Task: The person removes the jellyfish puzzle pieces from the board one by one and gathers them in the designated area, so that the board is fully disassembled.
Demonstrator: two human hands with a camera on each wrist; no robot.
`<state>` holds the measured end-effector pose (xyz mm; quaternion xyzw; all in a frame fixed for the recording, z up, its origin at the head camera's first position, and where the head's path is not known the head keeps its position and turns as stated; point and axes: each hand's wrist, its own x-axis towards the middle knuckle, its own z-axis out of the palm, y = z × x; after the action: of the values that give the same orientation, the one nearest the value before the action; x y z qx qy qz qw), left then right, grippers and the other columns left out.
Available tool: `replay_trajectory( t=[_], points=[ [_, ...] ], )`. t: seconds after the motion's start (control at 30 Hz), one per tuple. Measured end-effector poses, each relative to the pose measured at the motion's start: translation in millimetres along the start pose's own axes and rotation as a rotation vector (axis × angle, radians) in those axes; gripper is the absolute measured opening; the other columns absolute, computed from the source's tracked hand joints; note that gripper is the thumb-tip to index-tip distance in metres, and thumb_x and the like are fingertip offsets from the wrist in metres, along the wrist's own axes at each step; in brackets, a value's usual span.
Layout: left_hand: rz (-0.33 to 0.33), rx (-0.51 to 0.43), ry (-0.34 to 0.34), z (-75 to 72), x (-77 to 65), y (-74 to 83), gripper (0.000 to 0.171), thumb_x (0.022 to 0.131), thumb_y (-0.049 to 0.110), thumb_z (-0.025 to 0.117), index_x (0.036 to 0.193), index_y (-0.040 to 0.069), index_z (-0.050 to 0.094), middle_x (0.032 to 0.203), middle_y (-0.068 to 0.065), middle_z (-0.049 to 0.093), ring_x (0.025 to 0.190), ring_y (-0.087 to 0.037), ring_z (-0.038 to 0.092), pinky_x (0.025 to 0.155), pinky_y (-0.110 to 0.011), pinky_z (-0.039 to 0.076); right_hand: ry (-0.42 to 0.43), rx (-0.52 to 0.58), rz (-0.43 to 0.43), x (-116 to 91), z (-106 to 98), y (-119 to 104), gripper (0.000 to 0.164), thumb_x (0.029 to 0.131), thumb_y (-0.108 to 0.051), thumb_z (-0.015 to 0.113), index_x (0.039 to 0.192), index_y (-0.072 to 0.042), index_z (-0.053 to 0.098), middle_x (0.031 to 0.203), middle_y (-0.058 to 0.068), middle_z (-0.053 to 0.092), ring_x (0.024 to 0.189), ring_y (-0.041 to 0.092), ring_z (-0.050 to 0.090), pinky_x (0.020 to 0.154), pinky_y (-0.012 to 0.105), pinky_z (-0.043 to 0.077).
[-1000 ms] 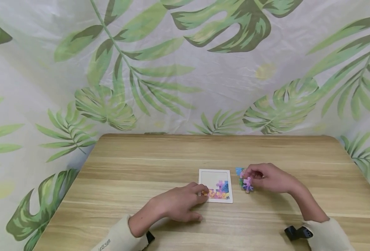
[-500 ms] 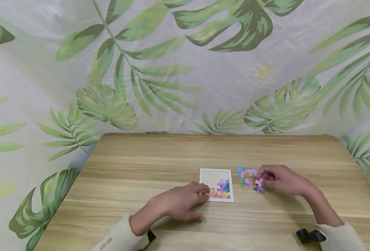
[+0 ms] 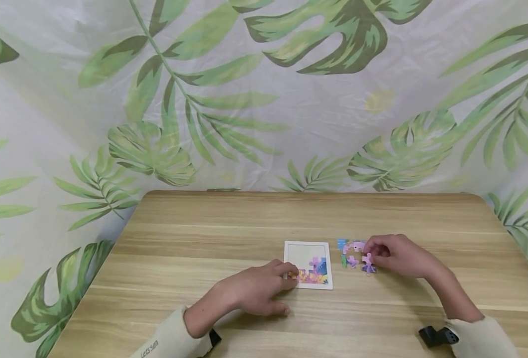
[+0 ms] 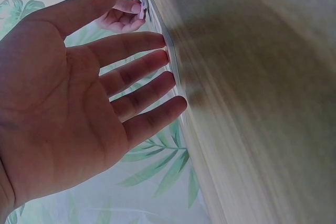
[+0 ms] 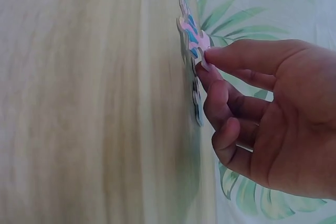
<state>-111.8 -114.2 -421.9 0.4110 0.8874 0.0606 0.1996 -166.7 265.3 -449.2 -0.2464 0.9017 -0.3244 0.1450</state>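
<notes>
My left hand (image 3: 261, 288) rests its straight fingertips on the left edge of a square jigsaw tray (image 3: 299, 253) with a white border. Joined pieces (image 3: 319, 272) in yellow, pink and blue fill the tray's bottom and lower right; fingers cover its lower left corner. To the right, my right hand (image 3: 398, 256) pinches a pink and purple puzzle piece (image 3: 368, 264) between thumb and finger. The right wrist view shows that piece (image 5: 193, 36) tilted up off the tabletop, its other fingers curled below. In the left wrist view, the left palm (image 4: 58, 114) is bare.
Several loose puzzle pieces (image 3: 352, 261) lie between the tray and my right hand, including a blue corner-like one (image 3: 342, 244) and a pink one (image 3: 359, 245). The wooden table (image 3: 228, 219) ends at a leaf-printed cloth (image 3: 255, 149) behind.
My right hand has moved right with the pinched piece, uncovering loose pieces, then shifted slightly back left. The left hand stays on the tray.
</notes>
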Motion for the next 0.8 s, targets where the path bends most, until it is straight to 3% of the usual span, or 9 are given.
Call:
replay_trajectory(
  t=[0.53, 0.8],
  points=[
    [0.009, -0.014, 0.002, -1.0, -0.3, -0.4, 0.053, 0.102, 0.044, 0.073, 0.148, 0.019, 0.066, 0.161, 0.005, 0.050, 0.144, -0.015, 0.048, 0.104, -0.031, 0.057, -0.021, -0.022, 0.020, 8.9, 0.1, -1.6, 0.014, 0.099, -0.007, 0.073, 0.109, -0.014, 0.080, 0.097, -0.006, 0.076, 0.076, 0.004, 0.051, 0.066, 0.022, 0.047],
    [0.010, -0.010, 0.007, 0.6, 0.4, -0.8, 0.053, 0.101, 0.043, 0.073, 0.148, 0.019, 0.066, 0.161, 0.005, 0.050, 0.143, -0.014, 0.047, 0.104, -0.030, 0.057, -0.005, -0.029, 0.030, 9.1, 2.3, -3.5, 0.013, 0.098, -0.005, 0.074, 0.108, -0.013, 0.079, 0.092, -0.008, 0.072, 0.077, 0.004, 0.054, 0.067, 0.022, 0.048]
  ],
)
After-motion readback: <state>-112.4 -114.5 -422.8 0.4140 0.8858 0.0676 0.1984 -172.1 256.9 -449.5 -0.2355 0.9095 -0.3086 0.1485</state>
